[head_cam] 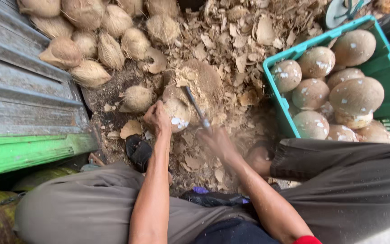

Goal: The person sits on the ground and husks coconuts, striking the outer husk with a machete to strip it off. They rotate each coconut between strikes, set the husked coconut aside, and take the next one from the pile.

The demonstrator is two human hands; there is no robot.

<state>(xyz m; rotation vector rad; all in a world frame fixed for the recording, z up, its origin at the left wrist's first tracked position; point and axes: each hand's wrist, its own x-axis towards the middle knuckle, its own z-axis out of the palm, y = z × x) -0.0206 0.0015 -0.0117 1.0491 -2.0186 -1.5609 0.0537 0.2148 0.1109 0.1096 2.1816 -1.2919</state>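
My left hand (157, 117) grips a partly peeled coconut (177, 114) and presses it on a round wooden chopping block (201, 81). In my right hand (217, 141) is a cleaver (196, 107), whose blade lies against the coconut's right side. White patches show where the brown shell skin is cut off. The right hand is blurred.
A green plastic crate (387, 63) at right holds several peeled coconuts. A heap of husked coconuts (100, 40) lies at upper left. Shell chips (244, 36) cover the ground. A grey and green wooden wall (19, 104) stands at left. My knees frame the block.
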